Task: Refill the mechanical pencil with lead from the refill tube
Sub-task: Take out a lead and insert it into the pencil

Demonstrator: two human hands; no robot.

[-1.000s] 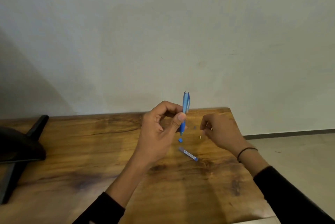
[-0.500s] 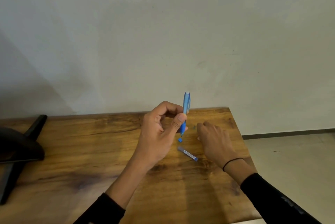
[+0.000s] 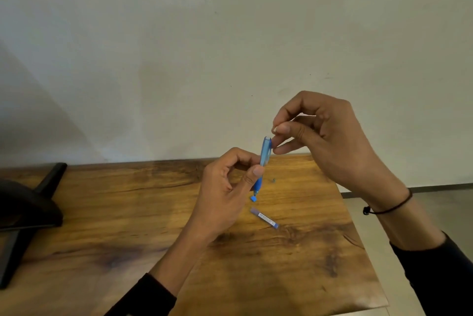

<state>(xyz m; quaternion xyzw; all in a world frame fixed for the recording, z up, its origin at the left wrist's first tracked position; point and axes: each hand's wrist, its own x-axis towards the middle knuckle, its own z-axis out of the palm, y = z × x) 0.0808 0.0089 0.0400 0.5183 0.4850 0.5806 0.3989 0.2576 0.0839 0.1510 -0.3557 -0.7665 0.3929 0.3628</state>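
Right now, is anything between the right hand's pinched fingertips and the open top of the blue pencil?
Nothing visible. The right hand pinches just beside the pencil top, which the left hand holds upright.

Central airspace over the wooden table (image 3: 107, 228) is occupied by the left hand (image 3: 225, 200) gripping the near-upright mechanical pencil (image 3: 263, 162) and the right hand (image 3: 325, 136) pinched at its open top end, blocking passage from 12 to 3 o'clock. Tabletop obstacles lie clustered just beside the pencil tip: a small blue cap (image 3: 253, 198), the refill tube (image 3: 265, 218) at 5 o'clock, and a tiny part (image 3: 273, 180) at 2 o'clock. The black stand (image 3: 28, 208) blocks the 9 o'clock edge; the surface between it and the left forearm, and the near right area, is unobstructed.
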